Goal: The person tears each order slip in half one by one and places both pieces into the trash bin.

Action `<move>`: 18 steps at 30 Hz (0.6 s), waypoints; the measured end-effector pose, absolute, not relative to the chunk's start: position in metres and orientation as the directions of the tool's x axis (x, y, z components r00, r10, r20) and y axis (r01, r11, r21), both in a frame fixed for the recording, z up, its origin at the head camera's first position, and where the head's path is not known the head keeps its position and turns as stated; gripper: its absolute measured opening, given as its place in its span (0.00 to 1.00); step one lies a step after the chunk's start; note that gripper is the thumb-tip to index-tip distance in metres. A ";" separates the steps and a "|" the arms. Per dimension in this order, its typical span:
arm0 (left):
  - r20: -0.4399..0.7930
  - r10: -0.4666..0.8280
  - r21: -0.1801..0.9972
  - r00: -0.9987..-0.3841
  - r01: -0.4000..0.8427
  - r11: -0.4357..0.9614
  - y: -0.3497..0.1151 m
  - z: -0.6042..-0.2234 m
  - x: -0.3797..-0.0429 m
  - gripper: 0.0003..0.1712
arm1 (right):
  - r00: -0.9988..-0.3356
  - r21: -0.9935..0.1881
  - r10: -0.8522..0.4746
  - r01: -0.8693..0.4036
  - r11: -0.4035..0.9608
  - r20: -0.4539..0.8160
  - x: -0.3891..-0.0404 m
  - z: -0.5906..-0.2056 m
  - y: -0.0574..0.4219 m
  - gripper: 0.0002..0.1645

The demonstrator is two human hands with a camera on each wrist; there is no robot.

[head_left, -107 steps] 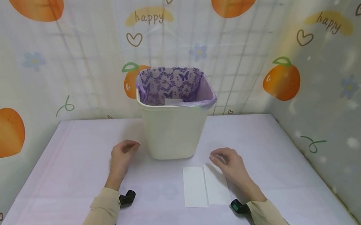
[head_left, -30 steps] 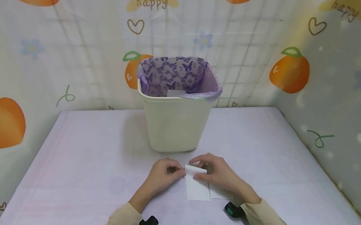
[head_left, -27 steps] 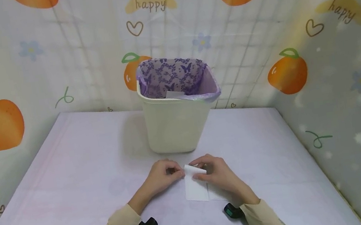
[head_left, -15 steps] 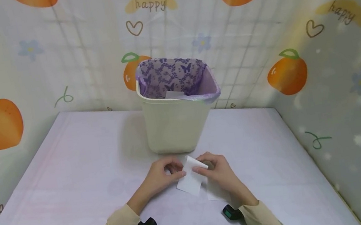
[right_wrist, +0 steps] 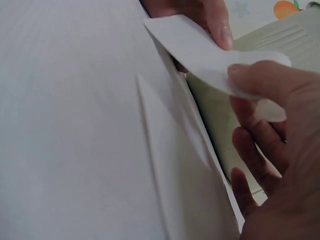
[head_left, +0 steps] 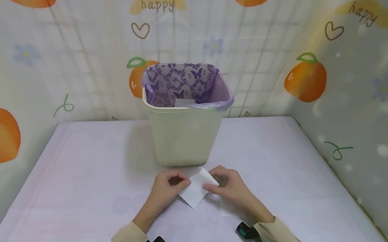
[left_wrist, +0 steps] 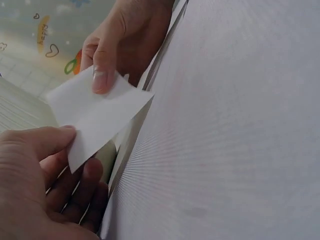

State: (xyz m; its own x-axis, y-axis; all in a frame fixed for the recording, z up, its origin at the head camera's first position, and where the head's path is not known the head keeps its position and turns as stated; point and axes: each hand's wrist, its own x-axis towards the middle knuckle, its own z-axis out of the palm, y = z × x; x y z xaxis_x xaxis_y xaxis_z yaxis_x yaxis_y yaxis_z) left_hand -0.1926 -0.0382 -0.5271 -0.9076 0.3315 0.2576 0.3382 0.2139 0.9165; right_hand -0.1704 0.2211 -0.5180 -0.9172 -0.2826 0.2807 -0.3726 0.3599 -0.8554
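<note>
A small white sheet of paper (head_left: 195,191) is held tilted just above the table in front of the bin, its far end bent over. My left hand (head_left: 164,190) pinches its left edge, thumb on top, as the left wrist view shows. On the opposite edge my right hand (head_left: 233,185) grips the paper between thumb and fingers, the thumb (right_wrist: 245,75) pressing its upper face. A second white sheet (right_wrist: 180,165) lies flat on the table, partly hidden under the right hand in the head view.
A cream waste bin (head_left: 185,137) stands behind the hands, lined with a purple butterfly-patterned bag (head_left: 226,97). A piece of white paper (head_left: 183,102) shows inside it. The pale table (head_left: 74,176) meets printed curtains (head_left: 96,68) at the back and sides.
Both hands have come together from apart. The left of two sheets lying side by side has been picked up, turned and shifted left, now held by both hands; the other stays on the table.
</note>
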 end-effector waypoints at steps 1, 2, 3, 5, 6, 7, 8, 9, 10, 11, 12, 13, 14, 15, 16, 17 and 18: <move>0.252 0.325 0.923 -0.912 0.328 0.203 -0.038 -0.526 -0.193 0.03 | -0.918 -0.857 -0.287 -0.369 0.360 0.275 -0.170 -0.517 0.221 0.13; 0.251 0.321 0.928 -0.913 0.321 0.189 -0.038 -0.525 -0.193 0.03 | -0.918 -0.858 -0.291 -0.365 0.362 0.268 -0.170 -0.516 0.222 0.13; 0.251 0.321 0.932 -0.913 0.318 0.175 -0.038 -0.525 -0.193 0.02 | -0.919 -0.859 -0.293 -0.362 0.363 0.264 -0.170 -0.516 0.222 0.14; 0.252 0.323 0.937 -0.912 0.314 0.154 -0.038 -0.524 -0.193 0.03 | -0.921 -0.852 -0.287 -0.363 0.377 0.265 -0.169 -0.514 0.222 0.16; 0.253 0.326 0.939 -0.911 0.313 0.145 -0.039 -0.523 -0.193 0.03 | -0.924 -0.847 -0.274 -0.361 0.391 0.267 -0.168 -0.513 0.221 0.19; 0.252 0.328 0.940 -0.910 0.311 0.142 -0.040 -0.522 -0.193 0.03 | -0.927 -0.840 -0.258 -0.359 0.407 0.271 -0.168 -0.512 0.220 0.22; 0.251 0.330 0.940 -0.910 0.310 0.142 -0.041 -0.522 -0.194 0.03 | -0.930 -0.832 -0.242 -0.357 0.424 0.275 -0.168 -0.511 0.219 0.25; 0.248 0.333 0.940 -0.910 0.309 0.145 -0.042 -0.521 -0.194 0.03 | -0.932 -0.827 -0.228 -0.357 0.434 0.283 -0.168 -0.510 0.218 0.28; 0.245 0.334 0.940 -0.910 0.308 0.150 -0.043 -0.520 -0.195 0.03 | -0.933 -0.823 -0.213 -0.358 0.441 0.292 -0.168 -0.510 0.217 0.30; 0.242 0.333 0.940 -0.911 0.305 0.153 -0.043 -0.520 -0.195 0.03 | -0.932 -0.817 -0.196 -0.362 0.449 0.306 -0.169 -0.509 0.217 0.32; 0.240 0.331 0.940 -0.913 0.304 0.155 -0.044 -0.519 -0.195 0.03 | -0.930 -0.816 -0.181 -0.367 0.447 0.320 -0.169 -0.509 0.216 0.33; 0.239 0.328 0.939 -0.914 0.303 0.160 -0.044 -0.519 -0.195 0.03 | -0.927 -0.816 -0.168 -0.375 0.439 0.336 -0.170 -0.509 0.216 0.32; 0.237 0.327 0.940 -0.915 0.301 0.161 -0.043 -0.519 -0.195 0.03 | -0.923 -0.819 -0.155 -0.383 0.427 0.351 -0.170 -0.509 0.216 0.29; 0.234 0.323 0.942 -0.917 0.297 0.159 -0.043 -0.519 -0.195 0.03 | -0.920 -0.822 -0.144 -0.390 0.415 0.364 -0.170 -0.510 0.216 0.25; 0.233 0.318 0.943 -0.919 0.293 0.157 -0.043 -0.519 -0.195 0.03 | -0.919 -0.825 -0.135 -0.392 0.408 0.370 -0.170 -0.511 0.217 0.21; 0.233 0.310 0.944 -0.922 0.291 0.155 -0.042 -0.519 -0.194 0.03 | -0.920 -0.829 -0.130 -0.389 0.401 0.369 -0.169 -0.511 0.217 0.17; 0.235 0.299 0.944 -0.925 0.290 0.155 -0.042 -0.519 -0.194 0.03 | -0.923 -0.835 -0.129 -0.383 0.396 0.362 -0.168 -0.512 0.218 0.13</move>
